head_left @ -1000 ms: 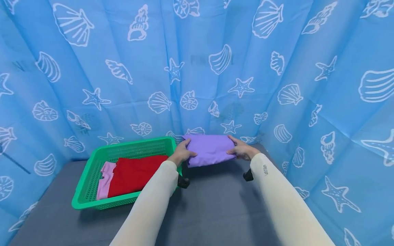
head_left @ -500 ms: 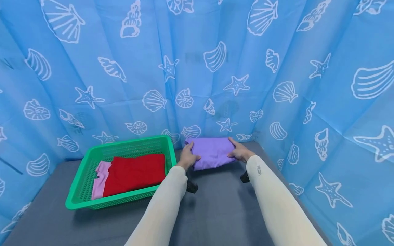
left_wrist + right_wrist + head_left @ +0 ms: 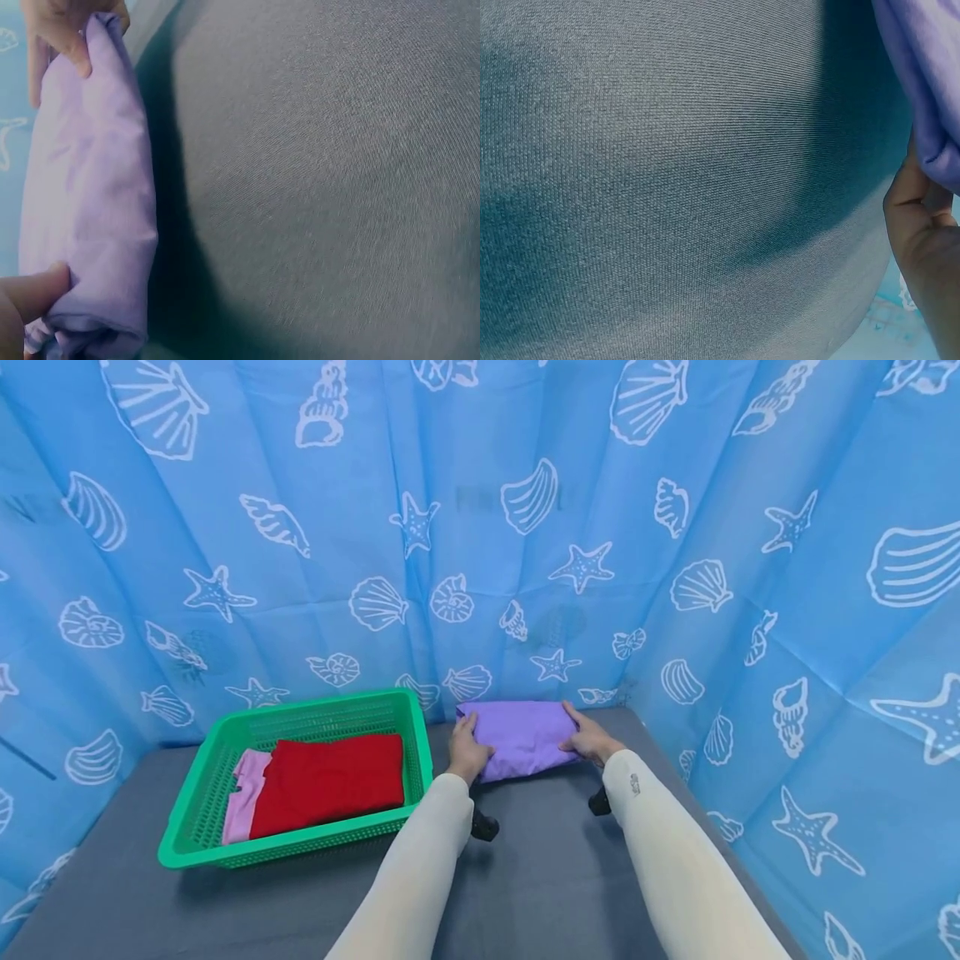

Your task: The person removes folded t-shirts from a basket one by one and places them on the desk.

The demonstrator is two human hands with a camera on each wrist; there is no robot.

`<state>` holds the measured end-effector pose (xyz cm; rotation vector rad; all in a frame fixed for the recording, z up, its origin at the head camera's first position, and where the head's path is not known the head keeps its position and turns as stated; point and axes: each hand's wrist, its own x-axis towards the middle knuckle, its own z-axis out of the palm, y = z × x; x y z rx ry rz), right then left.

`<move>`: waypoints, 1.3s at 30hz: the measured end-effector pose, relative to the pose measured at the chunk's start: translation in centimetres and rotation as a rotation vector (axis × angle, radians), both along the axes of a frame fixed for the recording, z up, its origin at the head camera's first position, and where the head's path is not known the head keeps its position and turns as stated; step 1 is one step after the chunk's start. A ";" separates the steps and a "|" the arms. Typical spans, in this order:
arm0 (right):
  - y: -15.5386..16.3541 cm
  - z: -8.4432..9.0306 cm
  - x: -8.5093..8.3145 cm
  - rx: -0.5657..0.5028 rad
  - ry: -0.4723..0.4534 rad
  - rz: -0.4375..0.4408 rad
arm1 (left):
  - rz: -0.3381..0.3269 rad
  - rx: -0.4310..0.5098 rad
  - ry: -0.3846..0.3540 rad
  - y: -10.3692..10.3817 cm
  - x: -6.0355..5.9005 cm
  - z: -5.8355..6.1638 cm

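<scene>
A folded purple cloth [image 3: 525,739] spans the gap between my two hands near the back of the table. At its left end my left hand [image 3: 467,752] grips it, thumb on top. My right hand [image 3: 591,741] pinches the right end, its thumb on the near face. In the left wrist view the cloth [image 3: 97,172] looks like a thick, layered bundle with a dark shadow beside it. From the right wrist, my curled right fingers [image 3: 911,199] show under the cloth's edge [image 3: 930,82]. The fingers beneath the cloth are mostly hidden.
Left of the cloth stands a green plastic basket [image 3: 300,847], holding a folded red cloth [image 3: 330,781] and a pink cloth [image 3: 243,802]. Grey fabric covers the table [image 3: 540,877]. A blue shell-patterned curtain [image 3: 480,527] hangs behind and to the right.
Both hands have lowered the purple cloth slightly toward the table, and it has moved a little away from the basket. Both hands keep their hold. The head view has shifted a little.
</scene>
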<state>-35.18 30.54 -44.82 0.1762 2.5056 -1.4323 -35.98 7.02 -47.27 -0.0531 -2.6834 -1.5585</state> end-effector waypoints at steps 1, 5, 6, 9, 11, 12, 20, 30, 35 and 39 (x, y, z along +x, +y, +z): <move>0.0 0.1 0.1 0.008 0.007 0.005 | 0.005 -0.003 0.004 0.1 0.0 -0.2; -0.1 -0.2 -0.1 0.051 0.027 0.015 | 0.012 -0.014 0.019 0.2 0.3 -1.0; -0.1 -0.3 -0.1 0.062 0.033 0.019 | 0.012 -0.012 0.022 0.2 0.4 -1.2; -0.3 -0.9 -0.1 0.095 0.042 0.030 | 0.014 0.012 0.038 0.1 0.7 -1.9; -0.4 -1.4 -0.1 0.110 0.054 0.040 | 0.010 0.028 0.043 0.0 0.9 -2.3; -0.5 -1.6 -0.1 0.115 0.055 0.038 | 0.006 0.027 0.044 0.0 0.9 -2.5; -0.7 -3.0 0.2 0.123 0.061 -0.024 | -0.029 0.027 0.024 -0.3 1.3 -3.0; -2.0 -3.5 1.1 0.130 0.206 -0.107 | 0.028 0.107 0.061 -0.3 3.1 -3.9; -2.3 -3.6 2.3 0.030 0.214 -0.166 | 0.080 0.161 0.010 -0.2 4.7 -3.4; -2.3 -3.6 3.1 0.008 0.248 -0.213 | 0.111 0.219 -0.016 -0.5 5.8 -3.5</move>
